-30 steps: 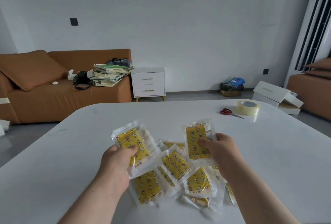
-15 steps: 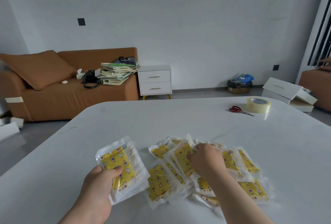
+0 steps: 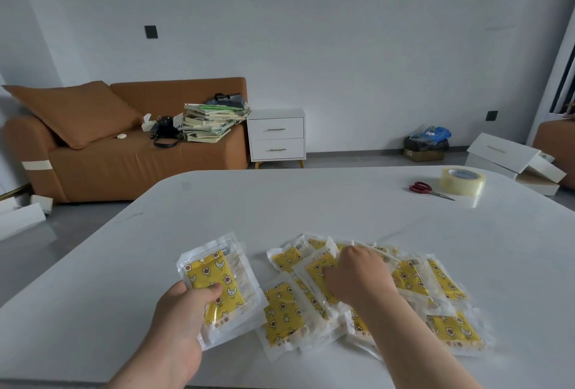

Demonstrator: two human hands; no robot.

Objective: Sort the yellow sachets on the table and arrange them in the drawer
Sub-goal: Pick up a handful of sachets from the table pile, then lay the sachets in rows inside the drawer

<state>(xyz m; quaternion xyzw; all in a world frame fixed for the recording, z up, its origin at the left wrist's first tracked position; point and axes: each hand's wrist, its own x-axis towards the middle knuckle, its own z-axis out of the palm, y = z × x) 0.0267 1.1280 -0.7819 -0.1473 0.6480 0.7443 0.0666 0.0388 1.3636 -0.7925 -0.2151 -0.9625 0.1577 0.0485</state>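
Observation:
My left hand [image 3: 177, 323] grips a small stack of yellow sachets [image 3: 217, 276] in clear wrappers, held just above the white table [image 3: 280, 202], thumb on top. To its right, several more yellow sachets [image 3: 441, 289] lie in a loose overlapping pile on the table. My right hand [image 3: 357, 276] is down on that pile, its fingers curled round the edge of one sachet [image 3: 317, 267] near the pile's middle. A white two-drawer cabinet [image 3: 277, 138] stands against the far wall, both drawers closed.
Red-handled scissors [image 3: 427, 188] and a roll of clear tape [image 3: 463, 181] lie at the table's far right. A brown sofa [image 3: 124, 152] with a stack of books [image 3: 211, 122] stands beyond the table. White drawer boxes [image 3: 510, 160] lie on the floor at right.
My right hand came down from holding a sachet in the air onto the pile and took hold of another one. My left hand lowered and moved left with its stack.

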